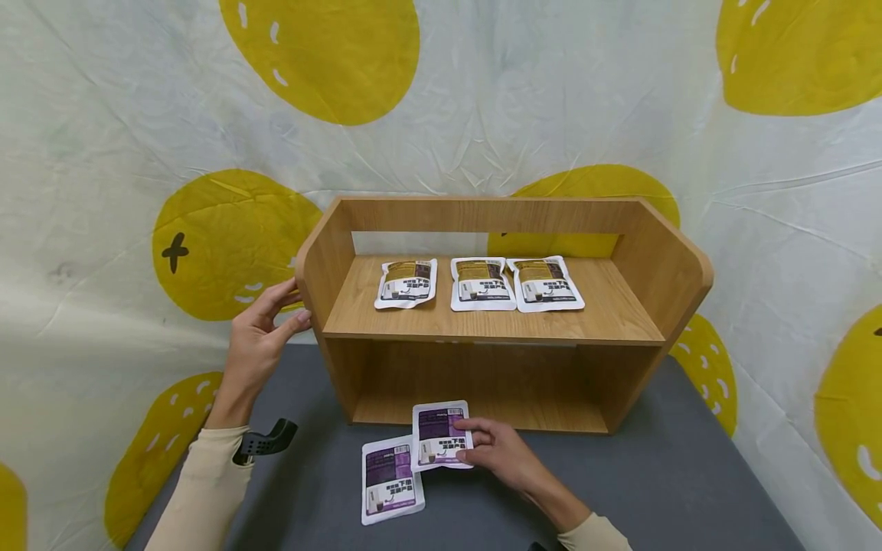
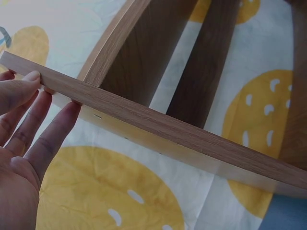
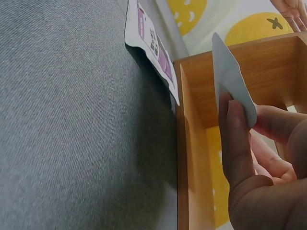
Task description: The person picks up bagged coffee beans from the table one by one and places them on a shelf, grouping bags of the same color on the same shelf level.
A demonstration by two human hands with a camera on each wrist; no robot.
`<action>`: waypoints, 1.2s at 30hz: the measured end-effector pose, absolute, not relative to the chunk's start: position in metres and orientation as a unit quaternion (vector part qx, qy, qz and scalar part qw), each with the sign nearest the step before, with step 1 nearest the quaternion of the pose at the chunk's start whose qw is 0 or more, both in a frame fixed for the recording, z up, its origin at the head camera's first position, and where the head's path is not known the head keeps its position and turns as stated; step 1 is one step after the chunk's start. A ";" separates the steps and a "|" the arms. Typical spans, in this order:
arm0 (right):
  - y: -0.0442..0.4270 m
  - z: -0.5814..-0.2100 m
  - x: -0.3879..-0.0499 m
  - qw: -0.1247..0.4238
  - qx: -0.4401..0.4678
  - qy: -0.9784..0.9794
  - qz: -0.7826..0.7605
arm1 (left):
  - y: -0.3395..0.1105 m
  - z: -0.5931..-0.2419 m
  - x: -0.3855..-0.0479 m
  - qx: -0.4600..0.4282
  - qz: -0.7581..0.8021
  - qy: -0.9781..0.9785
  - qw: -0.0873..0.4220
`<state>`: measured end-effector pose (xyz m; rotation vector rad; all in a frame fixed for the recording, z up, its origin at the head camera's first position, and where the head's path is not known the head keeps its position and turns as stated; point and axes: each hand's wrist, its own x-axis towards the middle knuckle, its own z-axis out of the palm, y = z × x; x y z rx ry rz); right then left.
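My right hand (image 1: 504, 458) pinches a white-and-purple pouch (image 1: 437, 435) by its right edge, in front of the wooden shelf's lower opening. In the right wrist view that pouch (image 3: 230, 72) is seen nearly edge-on between thumb and fingers. A second purple pouch (image 1: 391, 490) lies on the grey table, partly overlapped by the held one in the head view. My left hand (image 1: 258, 337) touches the outer left side of the two-tier wooden shelf (image 1: 482, 329). In the left wrist view the left fingers (image 2: 53, 129) are fairly straight, their tips against the side panel (image 2: 144, 117).
On the upper tier lie three white pouches with brown-and-gold print: one at left (image 1: 407, 285), one mid (image 1: 482, 285), one at right (image 1: 546, 285). The right two touch or nearly touch. A grey table (image 1: 661, 482) carries the shelf. Behind hangs a pale curtain (image 1: 482, 99) with yellow shapes.
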<state>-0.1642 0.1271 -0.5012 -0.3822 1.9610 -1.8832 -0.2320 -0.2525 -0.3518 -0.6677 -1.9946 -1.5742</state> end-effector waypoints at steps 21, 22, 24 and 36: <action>0.094 -0.508 -0.179 0.185 -0.142 0.696 -0.680 | -0.252 -0.351 -0.232 -0.241 -0.573 -0.740 0.257; 0.093 -0.508 -0.180 0.184 -0.140 0.696 -0.679 | -0.252 -0.351 -0.232 -0.239 -0.573 -0.741 0.257; 0.090 -0.509 -0.181 0.184 -0.135 0.699 -0.678 | -0.252 -0.351 -0.232 -0.237 -0.572 -0.742 0.257; 0.078 -0.517 -0.189 0.201 -0.134 0.670 -0.702 | -0.252 -0.351 -0.231 -0.236 -0.570 -0.743 0.258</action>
